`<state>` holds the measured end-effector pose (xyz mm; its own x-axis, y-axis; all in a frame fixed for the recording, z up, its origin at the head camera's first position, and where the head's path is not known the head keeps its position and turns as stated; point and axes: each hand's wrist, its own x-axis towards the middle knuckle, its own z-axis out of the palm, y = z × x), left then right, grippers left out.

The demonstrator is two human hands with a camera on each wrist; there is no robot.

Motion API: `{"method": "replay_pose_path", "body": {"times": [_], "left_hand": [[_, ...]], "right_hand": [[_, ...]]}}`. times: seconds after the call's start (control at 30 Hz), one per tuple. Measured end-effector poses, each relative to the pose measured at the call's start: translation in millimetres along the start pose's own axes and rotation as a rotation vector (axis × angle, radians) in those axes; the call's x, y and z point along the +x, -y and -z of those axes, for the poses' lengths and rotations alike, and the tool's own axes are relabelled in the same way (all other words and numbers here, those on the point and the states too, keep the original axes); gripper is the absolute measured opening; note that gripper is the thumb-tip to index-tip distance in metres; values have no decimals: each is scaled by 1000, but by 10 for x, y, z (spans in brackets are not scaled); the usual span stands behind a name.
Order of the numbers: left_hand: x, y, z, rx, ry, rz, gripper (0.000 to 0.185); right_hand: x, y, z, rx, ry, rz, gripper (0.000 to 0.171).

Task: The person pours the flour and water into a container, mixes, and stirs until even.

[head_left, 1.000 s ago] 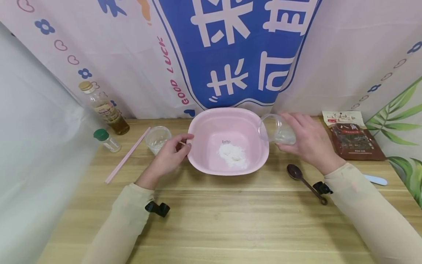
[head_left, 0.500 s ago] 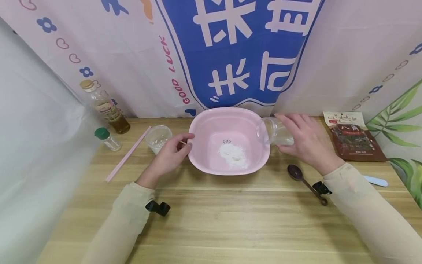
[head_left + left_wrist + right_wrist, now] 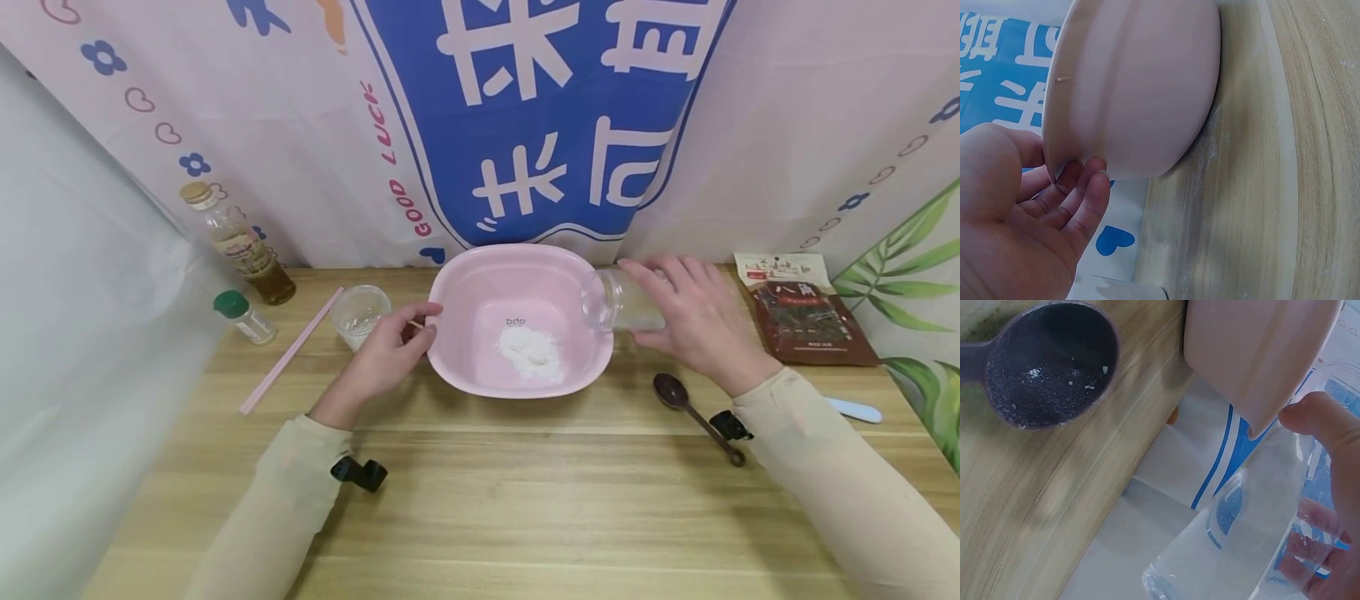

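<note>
A pink basin [image 3: 468, 292] stands on the wooden table, with a heap of white powder [image 3: 529, 354] on its floor. My left hand [image 3: 384, 354] pinches the basin's left rim; in the left wrist view the thumb lies on one side of the rim [image 3: 1054, 125] and the fingers curl under the other. My right hand [image 3: 697, 321] grips a clear cup [image 3: 600, 298], tipped sideways so that its mouth hangs over the basin's right rim. The right wrist view shows thumb and fingers wrapped round the cup [image 3: 1235, 531].
Left of the basin are another clear cup [image 3: 360, 310], pink chopsticks [image 3: 292, 350], a green-capped shaker [image 3: 243, 317] and an oil bottle [image 3: 247, 254]. A brown measuring spoon [image 3: 670, 392], a spice packet [image 3: 806, 312] and a light blue handle [image 3: 855, 409] lie to the right.
My right hand has tilted the cup further toward the basin, its mouth now turned lower over the rim. The left hand keeps its hold on the basin, which stays in place.
</note>
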<state>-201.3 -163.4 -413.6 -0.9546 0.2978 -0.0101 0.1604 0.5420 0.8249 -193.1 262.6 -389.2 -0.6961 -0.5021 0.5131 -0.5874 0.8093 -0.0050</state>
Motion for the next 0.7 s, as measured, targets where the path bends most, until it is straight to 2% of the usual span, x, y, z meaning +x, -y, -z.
{"method": "replay_pose_path", "body": {"times": [0.7], "left_hand": [[8, 22, -9, -2, -4, -9, 40]], "right_hand": [[13, 9, 11, -25, -19, 19, 102]]}}
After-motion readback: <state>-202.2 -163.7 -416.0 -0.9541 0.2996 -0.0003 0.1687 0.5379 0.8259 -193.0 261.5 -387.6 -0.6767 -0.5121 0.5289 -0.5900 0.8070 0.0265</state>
